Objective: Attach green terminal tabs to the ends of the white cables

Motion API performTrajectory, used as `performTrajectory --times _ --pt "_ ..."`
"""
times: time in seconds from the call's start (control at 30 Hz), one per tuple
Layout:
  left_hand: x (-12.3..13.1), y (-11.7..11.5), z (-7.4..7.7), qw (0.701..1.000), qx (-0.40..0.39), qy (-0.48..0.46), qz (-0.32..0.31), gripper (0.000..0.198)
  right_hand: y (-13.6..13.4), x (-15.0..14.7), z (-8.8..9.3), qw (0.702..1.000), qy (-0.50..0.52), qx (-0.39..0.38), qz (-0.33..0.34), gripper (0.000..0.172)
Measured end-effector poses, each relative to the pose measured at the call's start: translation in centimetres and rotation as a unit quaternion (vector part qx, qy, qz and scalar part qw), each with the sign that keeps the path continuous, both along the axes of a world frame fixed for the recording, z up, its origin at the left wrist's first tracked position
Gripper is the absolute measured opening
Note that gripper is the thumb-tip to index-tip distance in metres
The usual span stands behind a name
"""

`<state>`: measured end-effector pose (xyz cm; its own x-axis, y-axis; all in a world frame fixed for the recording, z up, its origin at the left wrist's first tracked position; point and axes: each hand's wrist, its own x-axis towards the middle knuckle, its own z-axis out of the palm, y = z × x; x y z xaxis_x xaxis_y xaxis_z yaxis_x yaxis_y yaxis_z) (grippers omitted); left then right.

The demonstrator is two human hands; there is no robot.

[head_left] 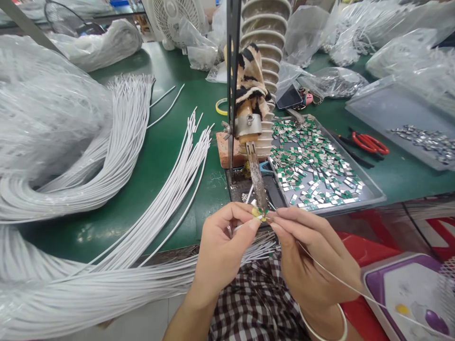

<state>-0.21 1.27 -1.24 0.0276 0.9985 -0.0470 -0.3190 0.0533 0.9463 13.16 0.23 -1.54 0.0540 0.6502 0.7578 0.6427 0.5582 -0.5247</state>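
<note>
My left hand (223,246) is closed in a pinch on a white cable (239,228), its end at the tip of a soldering iron (256,177). A small green and yellow piece shows at that tip, partly hidden by my fingers. Just right of the iron, my right hand (313,255) pinches a thin solder wire (334,276) that trails off to the lower right. The iron points down, clamped to a black upright bar (232,85). Across my lap lies a thick bundle of white cables (149,286), some ends carrying green bits.
A clear tray (373,195) of small green boards with metal connectors stands right of the iron. Beyond it lie red-handled pliers (369,142) and a bin (401,106) of metal parts. More white cables (170,194) cover the left. A ribbed hose (266,28) rises behind.
</note>
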Motion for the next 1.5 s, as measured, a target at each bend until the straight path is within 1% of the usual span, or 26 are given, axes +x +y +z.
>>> performTrajectory --times 0.1,0.2,0.33,0.4,0.47,0.53,0.57,0.6,0.67,0.73,0.83,0.9,0.97,1.07,1.13,1.23,1.3,1.4,1.5 --pt "-0.2 -0.3 -0.2 1.000 -0.008 0.000 -0.017 0.019 -0.3 0.3 -0.3 0.999 0.016 -0.011 0.026 0.023" --pt "-0.4 -0.6 -0.2 0.999 -0.013 0.018 -0.026 0.020 -0.6 0.5 -0.7 0.996 0.057 -0.030 0.054 0.025" --pt "-0.1 -0.7 -0.1 0.998 -0.021 0.061 -0.021 0.019 -0.5 0.4 -1.1 0.992 0.086 -0.084 0.044 0.025" --pt "0.1 -0.9 0.0 0.995 -0.020 0.088 -0.031 0.018 -0.3 0.3 -0.9 0.989 0.096 -0.107 0.044 0.024" --pt "0.1 -1.2 0.0 0.991 -0.005 0.120 -0.064 0.016 -0.1 0.4 -0.6 0.981 0.129 -0.128 0.059 0.023" --pt "-0.2 -1.8 -0.2 0.979 0.028 0.171 -0.106 0.018 -0.3 0.9 -0.3 0.969 0.165 -0.165 0.078 0.021" --pt "-0.4 -2.2 -0.4 0.972 0.049 0.202 -0.112 0.021 -0.4 1.2 -0.1 0.965 0.176 -0.177 0.082 0.021" --pt "-0.6 -2.7 -0.6 0.965 0.068 0.231 -0.106 0.025 -0.7 1.6 0.1 0.963 0.180 -0.183 0.083 0.021" --pt "-0.7 -3.9 -1.2 0.963 0.078 0.251 -0.063 0.030 -1.2 2.2 0.7 0.967 0.160 -0.180 0.088 0.021" --pt "-0.4 -5.0 -1.7 0.976 0.038 0.212 -0.037 0.034 -1.8 2.5 1.2 0.968 0.099 -0.189 0.135 0.021" --pt "0.6 -6.1 -2.5 0.989 -0.048 0.129 -0.046 0.045 -2.4 2.1 1.6 0.943 -0.008 -0.235 0.236 0.013" --pt "1.0 -6.3 -2.8 0.990 -0.075 0.106 -0.050 0.046 -2.6 1.8 1.6 0.936 -0.030 -0.239 0.258 0.010" --pt "0.9 -6.1 -2.7 0.990 -0.071 0.103 -0.063 0.040 -2.7 1.7 1.4 0.942 -0.004 -0.231 0.244 0.011" --pt "0.1 -5.4 -2.1 0.985 -0.016 0.145 -0.097 0.027 -2.5 1.9 1.1 0.952 0.057 -0.215 0.211 0.013" --pt "-0.4 -5.0 -1.5 0.979 0.020 0.181 -0.086 0.023 -2.4 1.9 1.0 0.953 0.080 -0.211 0.201 0.014" --pt "-0.7 -4.7 -1.0 0.977 0.040 0.200 -0.061 0.028 -2.2 1.8 1.1 0.948 0.098 -0.224 0.204 0.016" --pt "-0.7 -4.6 -0.9 0.976 0.040 0.202 -0.073 0.031 -2.2 1.7 1.1 0.941 0.116 -0.240 0.210 0.018" --pt "-0.8 -4.6 -0.8 0.971 0.037 0.215 -0.093 0.032 -2.1 1.7 1.1 0.930 0.136 -0.266 0.214 0.017" --pt "-1.0 -4.4 -0.8 0.967 0.044 0.229 -0.107 0.031 -1.7 1.9 1.2 0.929 0.133 -0.276 0.208 0.014"
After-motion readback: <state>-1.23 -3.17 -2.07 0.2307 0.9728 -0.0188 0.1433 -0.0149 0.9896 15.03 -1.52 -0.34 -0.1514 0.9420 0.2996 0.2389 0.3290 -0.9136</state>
